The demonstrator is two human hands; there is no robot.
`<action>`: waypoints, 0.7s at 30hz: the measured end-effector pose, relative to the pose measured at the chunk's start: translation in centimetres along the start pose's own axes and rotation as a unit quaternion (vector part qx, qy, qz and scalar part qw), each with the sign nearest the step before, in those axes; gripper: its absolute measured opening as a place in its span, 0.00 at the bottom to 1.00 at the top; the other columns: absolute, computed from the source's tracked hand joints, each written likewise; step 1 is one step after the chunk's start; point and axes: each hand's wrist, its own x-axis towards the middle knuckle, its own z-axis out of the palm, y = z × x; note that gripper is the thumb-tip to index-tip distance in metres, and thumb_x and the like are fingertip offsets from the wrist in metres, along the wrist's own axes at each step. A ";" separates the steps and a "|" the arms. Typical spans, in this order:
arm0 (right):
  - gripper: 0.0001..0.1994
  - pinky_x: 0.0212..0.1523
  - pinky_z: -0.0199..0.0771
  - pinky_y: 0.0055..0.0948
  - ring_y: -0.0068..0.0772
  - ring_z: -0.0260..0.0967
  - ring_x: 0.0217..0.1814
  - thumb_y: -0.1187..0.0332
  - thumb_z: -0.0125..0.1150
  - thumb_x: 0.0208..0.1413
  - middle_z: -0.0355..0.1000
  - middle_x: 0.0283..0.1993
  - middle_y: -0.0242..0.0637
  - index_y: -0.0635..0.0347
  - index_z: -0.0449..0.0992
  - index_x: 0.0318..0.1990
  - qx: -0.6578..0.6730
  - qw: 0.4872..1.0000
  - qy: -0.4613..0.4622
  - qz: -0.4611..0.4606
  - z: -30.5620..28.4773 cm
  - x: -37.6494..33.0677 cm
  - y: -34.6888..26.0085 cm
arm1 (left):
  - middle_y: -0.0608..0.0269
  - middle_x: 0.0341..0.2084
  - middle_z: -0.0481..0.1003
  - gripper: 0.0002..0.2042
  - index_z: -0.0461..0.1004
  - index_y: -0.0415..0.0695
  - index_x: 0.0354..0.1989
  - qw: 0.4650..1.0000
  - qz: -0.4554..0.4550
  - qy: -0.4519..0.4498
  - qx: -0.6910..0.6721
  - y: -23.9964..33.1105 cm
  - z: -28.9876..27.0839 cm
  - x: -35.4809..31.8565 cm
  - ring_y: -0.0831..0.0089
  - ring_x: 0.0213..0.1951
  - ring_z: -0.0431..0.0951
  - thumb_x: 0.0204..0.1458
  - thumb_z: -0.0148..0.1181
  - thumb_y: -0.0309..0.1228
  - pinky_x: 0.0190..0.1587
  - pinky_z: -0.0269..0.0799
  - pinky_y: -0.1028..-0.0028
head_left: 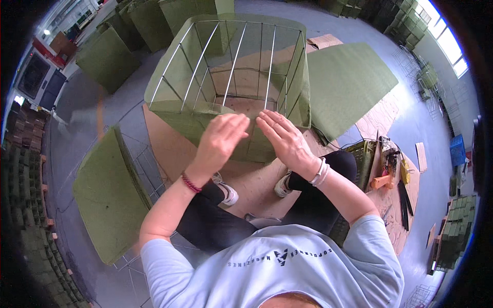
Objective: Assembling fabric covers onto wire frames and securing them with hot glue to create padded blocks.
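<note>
A box-shaped wire frame (pixel 235 64) covered in green mesh sheet (pixel 177 120) stands in front of me, with thin metal rods across its top. Both my hands are at the middle of its near rim. My left hand (pixel 222 142) has its fingers bent and drawn together, and what lies under the fingertips is hidden. My right hand (pixel 285 139) reaches in beside it with straight fingers lying against the near edge. A small gap separates the two hands.
A flat green panel (pixel 349 84) lies right of the frame; more panels (pixel 108 197) lean on wire racks at left. Pliers and an orange-handled tool (pixel 381 181) lie on cardboard at right beside a dark crate (pixel 362 159). Finished green boxes (pixel 108 59) stand behind.
</note>
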 end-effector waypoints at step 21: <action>0.13 0.42 0.77 0.39 0.48 0.76 0.41 0.80 0.56 0.49 0.77 0.38 0.47 0.65 0.76 0.45 -0.007 0.996 -0.055 0.066 -3.5 -1.1 2.5 | 0.54 0.26 0.75 0.07 0.75 0.35 0.30 0.977 -0.036 -0.134 -0.160 -1.9 1.8 3.2 0.58 0.31 0.76 0.53 0.60 0.27 0.33 0.71 0.64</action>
